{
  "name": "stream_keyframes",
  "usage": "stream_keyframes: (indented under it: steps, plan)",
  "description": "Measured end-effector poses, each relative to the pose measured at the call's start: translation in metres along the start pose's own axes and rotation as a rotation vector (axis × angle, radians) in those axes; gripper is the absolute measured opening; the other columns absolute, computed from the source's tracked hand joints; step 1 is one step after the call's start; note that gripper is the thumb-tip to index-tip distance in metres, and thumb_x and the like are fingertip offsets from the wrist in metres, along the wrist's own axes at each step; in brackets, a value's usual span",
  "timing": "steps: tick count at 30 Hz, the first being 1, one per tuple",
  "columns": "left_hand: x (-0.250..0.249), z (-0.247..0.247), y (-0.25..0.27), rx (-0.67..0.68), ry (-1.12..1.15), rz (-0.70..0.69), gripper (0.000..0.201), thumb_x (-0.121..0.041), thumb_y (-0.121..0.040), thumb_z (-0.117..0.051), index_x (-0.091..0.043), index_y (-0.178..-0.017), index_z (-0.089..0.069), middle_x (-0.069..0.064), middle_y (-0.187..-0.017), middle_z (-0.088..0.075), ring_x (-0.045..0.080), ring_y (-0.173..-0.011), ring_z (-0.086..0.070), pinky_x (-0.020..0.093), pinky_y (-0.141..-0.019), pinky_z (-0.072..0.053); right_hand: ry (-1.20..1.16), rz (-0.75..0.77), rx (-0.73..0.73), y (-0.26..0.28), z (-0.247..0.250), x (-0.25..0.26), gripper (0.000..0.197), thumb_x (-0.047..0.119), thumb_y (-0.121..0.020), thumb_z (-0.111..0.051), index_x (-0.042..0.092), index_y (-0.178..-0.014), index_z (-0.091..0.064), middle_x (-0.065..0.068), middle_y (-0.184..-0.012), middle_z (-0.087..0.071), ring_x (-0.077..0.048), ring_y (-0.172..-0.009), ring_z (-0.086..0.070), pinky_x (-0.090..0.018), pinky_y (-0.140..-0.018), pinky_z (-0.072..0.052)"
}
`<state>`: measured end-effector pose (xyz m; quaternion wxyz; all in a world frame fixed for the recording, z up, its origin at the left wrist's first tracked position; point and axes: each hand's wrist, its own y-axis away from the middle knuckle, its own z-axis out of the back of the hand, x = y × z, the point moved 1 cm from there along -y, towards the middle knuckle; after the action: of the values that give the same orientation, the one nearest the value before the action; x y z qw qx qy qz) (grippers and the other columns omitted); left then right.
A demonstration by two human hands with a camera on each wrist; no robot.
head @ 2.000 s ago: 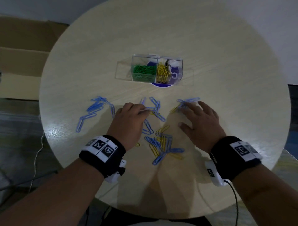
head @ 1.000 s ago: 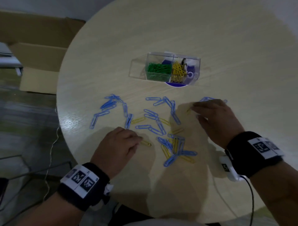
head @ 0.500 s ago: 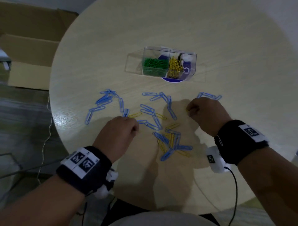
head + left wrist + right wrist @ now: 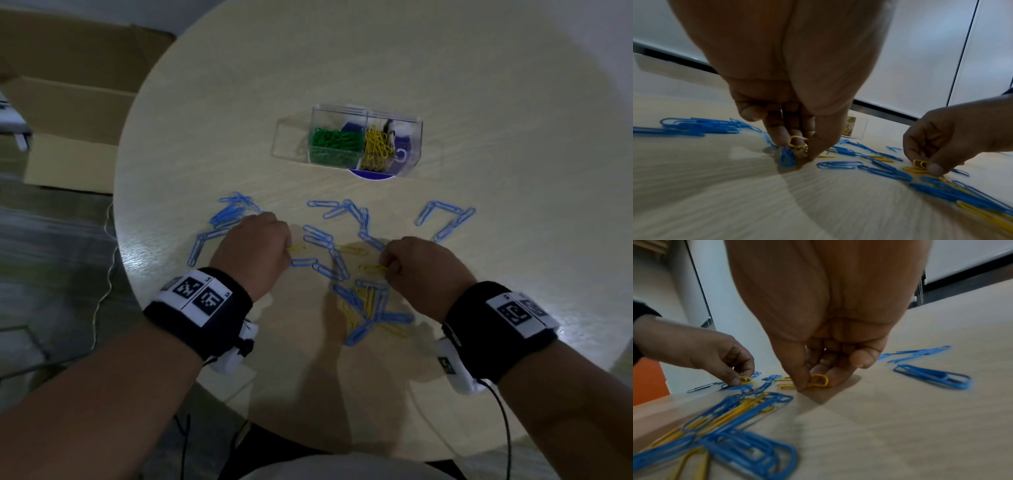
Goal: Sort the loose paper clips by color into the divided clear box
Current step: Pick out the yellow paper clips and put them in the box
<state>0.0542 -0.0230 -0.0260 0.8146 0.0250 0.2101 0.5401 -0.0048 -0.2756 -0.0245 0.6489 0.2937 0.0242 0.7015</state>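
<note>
Two yellow clips are pinched at counter (image 4: 513, 102) level: one in the left hand (image 4: 251, 246), one in the right hand (image 4: 416, 270). The divided clear box (image 4: 366, 140) lies at upper centre, beyond both grips; its yellow compartment is judged nearer the right hand.

The round wooden table (image 4: 513, 85) bears scattered paper clips (image 4: 342, 267) and a clear box (image 4: 409, 156).

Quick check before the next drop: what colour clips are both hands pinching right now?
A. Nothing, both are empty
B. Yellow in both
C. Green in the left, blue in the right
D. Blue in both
B: the left hand pinches yellow clips, and the right hand pinches a yellow clip against the table.
</note>
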Motion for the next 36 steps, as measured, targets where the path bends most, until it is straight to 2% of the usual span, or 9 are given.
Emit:
stream_keyframes:
  steps: [5, 10, 15, 22, 24, 27, 29, 32, 36]
  plan:
    - [-0.007, 0.002, 0.004, -0.027, -0.009, -0.036, 0.008, -0.013, -0.077, -0.065, -0.015, -0.084, -0.062, 0.010, -0.081, -0.062, 0.035, -0.083, -0.057, 0.042, -0.070, -0.046, -0.018, -0.001, 0.058, 0.003, 0.001, 0.003, 0.011, 0.020, -0.079, -0.061, 0.024, -0.087, -0.056, -0.003, -0.095, -0.055, -0.029, -0.091, -0.057, -0.032, -0.073, -0.040]
    - [-0.042, -0.001, -0.005, -0.115, 0.198, -0.190, 0.017, -0.017, -0.081, -0.069, -0.016, -0.098, -0.070, 0.004, -0.085, -0.068, 0.029, -0.087, -0.060, 0.036, -0.076, -0.045, -0.007, -0.001, 0.043, 0.011, 0.003, -0.002, 0.016, 0.018, -0.080, -0.057, 0.024, -0.094, -0.059, -0.004, -0.097, -0.063, -0.029, -0.092, -0.059, -0.027, -0.068, -0.030]
    - [-0.069, -0.015, -0.021, 0.030, -0.041, -0.245, 0.015, -0.016, -0.086, -0.062, -0.014, -0.099, -0.070, 0.010, -0.093, -0.065, 0.034, -0.094, -0.057, 0.041, -0.076, -0.045, 0.000, -0.090, 0.009, 0.026, 0.008, -0.024, 0.005, 0.021, -0.083, -0.057, 0.025, -0.081, -0.056, 0.002, -0.079, -0.045, -0.029, -0.083, -0.056, -0.028, -0.065, -0.030]
    - [-0.078, -0.004, -0.029, 0.196, -0.241, -0.198, 0.016, -0.014, -0.088, -0.058, -0.014, -0.104, -0.056, 0.009, -0.114, -0.052, 0.031, -0.105, -0.048, 0.042, -0.085, -0.041, -0.147, -0.163, -0.234, 0.034, 0.029, -0.046, 0.005, 0.025, -0.071, -0.064, 0.026, -0.072, -0.058, 0.001, -0.073, -0.056, -0.027, -0.070, -0.060, -0.039, -0.063, -0.049]
    - [-0.084, 0.000, -0.029, 0.248, -0.322, -0.232, 0.017, -0.011, -0.091, -0.052, -0.012, -0.108, -0.052, 0.011, -0.116, -0.051, 0.031, -0.107, -0.047, 0.041, -0.085, -0.039, -0.172, -0.146, -0.302, 0.033, 0.037, -0.047, 0.010, 0.022, -0.071, -0.068, 0.028, -0.070, -0.059, 0.005, -0.070, -0.060, -0.020, -0.068, -0.062, -0.035, -0.063, -0.050]
    - [-0.094, 0.007, -0.027, 0.307, -0.384, -0.271, 0.020, -0.009, -0.094, -0.045, -0.010, -0.114, -0.048, 0.012, -0.116, -0.053, 0.031, -0.108, -0.047, 0.038, -0.085, -0.036, -0.251, -0.136, -0.378, 0.029, 0.047, -0.049, 0.021, 0.014, -0.072, -0.075, 0.029, -0.070, -0.061, 0.009, -0.067, -0.064, -0.005, -0.066, -0.059, -0.009, -0.062, -0.040]
    - [-0.095, 0.015, -0.029, 0.208, -0.257, -0.268, 0.014, -0.014, -0.094, -0.048, -0.014, -0.108, -0.051, 0.009, -0.108, -0.057, 0.030, -0.103, -0.052, 0.037, -0.078, -0.035, -0.322, -0.145, -0.415, 0.028, 0.053, -0.048, 0.019, 0.014, -0.073, -0.076, 0.028, -0.072, -0.063, 0.010, -0.067, -0.066, 0.001, -0.069, -0.060, -0.005, -0.060, -0.038]
    - [-0.093, 0.032, -0.049, -0.101, 0.204, -0.141, 0.003, -0.022, -0.089, -0.059, -0.020, -0.092, -0.061, 0.001, -0.085, -0.064, 0.025, -0.082, -0.060, 0.035, -0.067, -0.041, -0.391, -0.162, -0.468, 0.025, 0.060, -0.050, 0.017, 0.016, -0.074, -0.078, 0.028, -0.075, -0.065, 0.012, -0.066, -0.067, 0.004, -0.070, -0.061, -0.005, -0.060, -0.039]
    - [-0.095, 0.055, -0.101, -0.365, 0.498, 0.072, 0.008, -0.020, -0.083, -0.071, -0.018, -0.091, -0.068, -0.006, -0.075, -0.065, 0.016, -0.072, -0.064, 0.029, -0.070, -0.051, -0.446, -0.197, -0.489, 0.018, 0.070, -0.053, 0.014, 0.018, -0.075, -0.077, 0.028, -0.077, -0.067, 0.012, -0.066, -0.069, 0.003, -0.067, -0.062, -0.010, -0.059, -0.042]
